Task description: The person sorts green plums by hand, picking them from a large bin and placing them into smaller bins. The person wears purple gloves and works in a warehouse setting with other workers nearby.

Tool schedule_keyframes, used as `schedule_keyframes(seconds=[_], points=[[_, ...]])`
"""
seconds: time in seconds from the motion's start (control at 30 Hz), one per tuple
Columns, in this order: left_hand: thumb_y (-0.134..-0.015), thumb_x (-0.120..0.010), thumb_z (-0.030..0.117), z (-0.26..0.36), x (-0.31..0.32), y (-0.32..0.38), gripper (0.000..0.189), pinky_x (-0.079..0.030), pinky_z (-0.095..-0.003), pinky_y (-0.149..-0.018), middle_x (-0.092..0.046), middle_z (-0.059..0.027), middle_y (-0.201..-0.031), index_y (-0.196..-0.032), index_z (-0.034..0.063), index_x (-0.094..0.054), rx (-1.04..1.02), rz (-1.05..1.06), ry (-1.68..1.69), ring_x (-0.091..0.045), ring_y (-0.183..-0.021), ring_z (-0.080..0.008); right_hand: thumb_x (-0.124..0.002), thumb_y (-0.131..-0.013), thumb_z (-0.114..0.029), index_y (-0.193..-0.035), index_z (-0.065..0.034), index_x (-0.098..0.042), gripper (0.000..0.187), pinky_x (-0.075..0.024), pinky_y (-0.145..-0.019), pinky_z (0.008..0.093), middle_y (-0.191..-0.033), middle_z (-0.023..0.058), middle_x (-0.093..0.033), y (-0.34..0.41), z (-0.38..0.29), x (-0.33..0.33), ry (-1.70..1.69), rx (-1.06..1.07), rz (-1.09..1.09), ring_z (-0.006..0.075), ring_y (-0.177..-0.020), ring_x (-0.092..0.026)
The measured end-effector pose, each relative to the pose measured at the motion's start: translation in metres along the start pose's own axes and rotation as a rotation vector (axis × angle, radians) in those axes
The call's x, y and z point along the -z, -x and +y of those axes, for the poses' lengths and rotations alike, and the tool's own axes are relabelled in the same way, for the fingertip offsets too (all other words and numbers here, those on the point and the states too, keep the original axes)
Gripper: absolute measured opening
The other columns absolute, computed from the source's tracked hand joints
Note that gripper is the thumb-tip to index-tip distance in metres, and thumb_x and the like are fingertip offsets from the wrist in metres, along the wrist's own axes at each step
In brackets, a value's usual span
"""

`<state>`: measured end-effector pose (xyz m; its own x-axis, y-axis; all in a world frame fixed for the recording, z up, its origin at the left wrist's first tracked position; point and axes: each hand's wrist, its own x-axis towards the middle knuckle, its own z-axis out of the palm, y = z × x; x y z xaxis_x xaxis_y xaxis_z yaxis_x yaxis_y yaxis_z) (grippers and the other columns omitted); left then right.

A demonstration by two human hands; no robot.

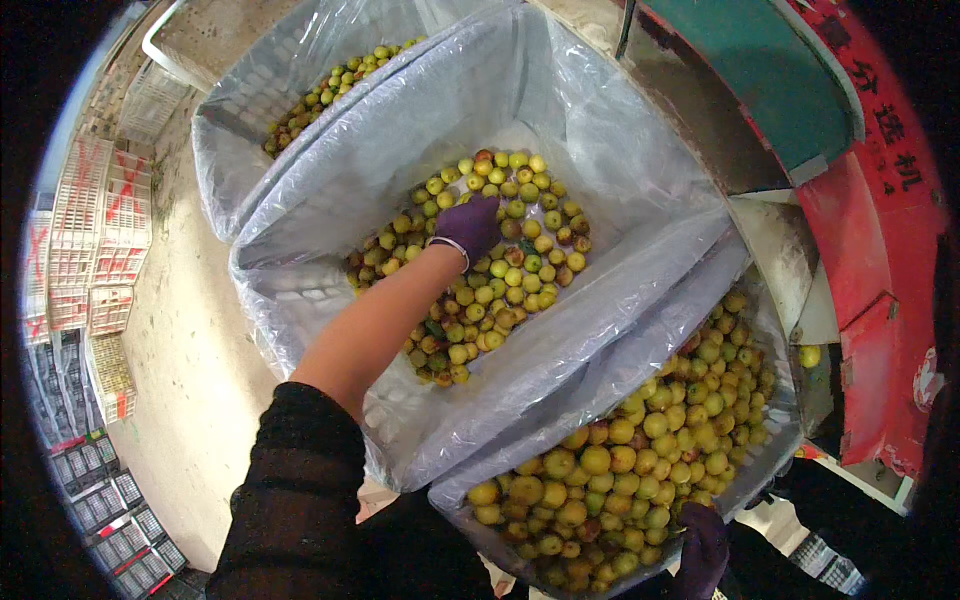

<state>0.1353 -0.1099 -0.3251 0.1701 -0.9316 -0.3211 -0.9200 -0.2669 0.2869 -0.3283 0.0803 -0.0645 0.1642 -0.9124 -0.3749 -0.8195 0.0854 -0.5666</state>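
Observation:
My left hand (pixel 469 225), in a purple glove, reaches down into the middle plastic-lined crate (pixel 360 172) among scattered yellow-green and brownish round fruits (pixel 517 277). Its fingertips are hidden, so I cannot see whether it holds a fruit. At the lower right, my right hand (pixel 702 544), also purple-gloved, is at the near edge of another lined crate heaped with the same kind of fruit (pixel 630 465). Its fingers are bent near the fruit; whether they hold one is not clear. A small green leaf (pixel 527 246) lies among the fruits in the middle crate.
A third lined crate (pixel 225 142) with fruit stands beyond the middle one. A red machine panel (pixel 862 300) with writing and a green surface (pixel 780 75) border the right side. Stacked white crates (pixel 79 225) and black crates (pixel 112 517) stand at the left.

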Motion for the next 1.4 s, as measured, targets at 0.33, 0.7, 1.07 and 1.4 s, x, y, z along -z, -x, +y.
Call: schedule_keyframes(seconds=[0.33,0.7,1.07,1.4], points=[[-0.080,-0.056,0.016,0.089,0.112,0.026,0.033,-0.052,-0.0454,-0.078,-0.063,-0.0192,-0.103,-0.111,0.0060,-0.060,-0.819,0.274,0.071,-0.062,-0.090,-0.0385,-0.052,-0.093,-0.013,-0.109,-0.0002,-0.064,0.024,-0.0448,-0.094,0.0378,-0.110,0.0130,-0.065,0.003,0.013,-0.010,-0.083,-0.097,-0.009,0.0261,-0.105,-0.059],[-0.080,-0.056,0.018,0.132,0.125,0.018,0.022,-0.052,-0.0478,-0.071,-0.064,-0.0207,-0.086,-0.097,0.0064,-0.065,-1.073,0.027,-0.029,-0.063,-0.082,-0.0401,-0.049,-0.097,-0.017,-0.114,0.0003,-0.063,0.027,-0.0461,-0.091,0.0381,-0.112,0.0139,-0.064,0.000,0.003,-0.006,0.014,0.007,-0.004,0.0258,-0.105,-0.059],[-0.081,-0.052,0.010,0.051,-0.052,0.116,0.017,-0.054,-0.0472,-0.066,-0.064,-0.0210,-0.090,-0.089,0.0004,-0.063,-0.480,-0.181,-0.041,-0.066,-0.081,-0.0370,-0.049,-0.097,-0.018,-0.109,-0.0003,-0.064,0.026,-0.0467,-0.088,0.0361,-0.110,0.0119,-0.065,-0.007,-0.029,-0.010,-0.216,-0.220,-0.035,0.0240,-0.103,-0.060],[-0.080,-0.056,0.029,0.010,0.013,0.099,0.030,-0.053,-0.0475,-0.071,-0.070,-0.0147,-0.093,-0.095,0.0068,-0.069,-0.167,-0.627,-0.336,-0.067,-0.085,-0.0339,-0.047,-0.098,-0.018,-0.113,-0.0025,-0.065,0.028,-0.0457,-0.091,0.0360,-0.116,0.0122,-0.063,-0.005,-0.020,-0.009,-0.145,-0.128,-0.027,0.0241,-0.109,-0.057]])
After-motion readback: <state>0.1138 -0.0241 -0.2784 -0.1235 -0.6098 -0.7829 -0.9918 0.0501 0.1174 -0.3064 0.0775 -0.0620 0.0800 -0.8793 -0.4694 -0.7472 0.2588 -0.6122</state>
